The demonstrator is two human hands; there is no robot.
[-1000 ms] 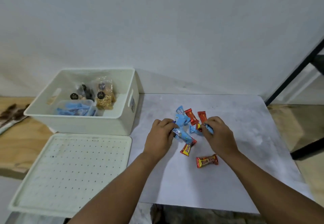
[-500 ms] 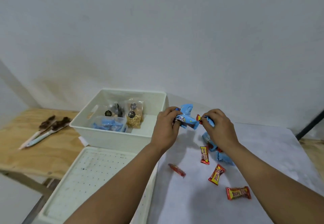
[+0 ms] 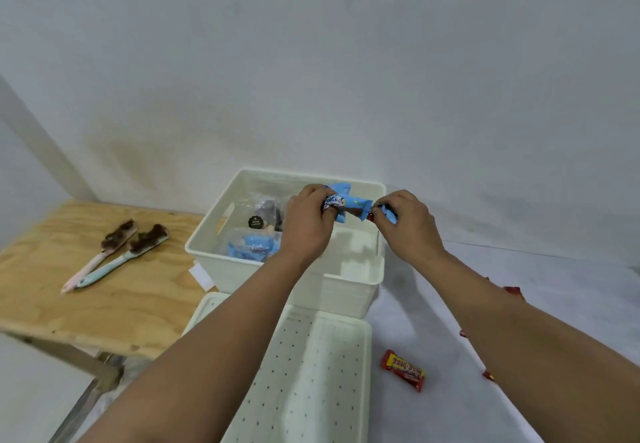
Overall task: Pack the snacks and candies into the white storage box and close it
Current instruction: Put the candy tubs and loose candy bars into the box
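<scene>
Both hands now raised over the white box (image 3: 287,269), left hand (image 3: 306,226) and right hand (image 3: 405,224) each clutching blue candies (image 3: 346,205); lid (image 3: 311,373) near, red candy (image 3: 403,370) right, two brushes (image 3: 117,252) left.

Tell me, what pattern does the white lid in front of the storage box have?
Rows of small dark dots on the white lid, seen in the head view.

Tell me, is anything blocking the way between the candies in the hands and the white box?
Nothing visible. The left hand and right hand hold the blue candies right over the open white storage box. Its lid lies flat in front of it, and the right part of the box floor looks bare.
</scene>
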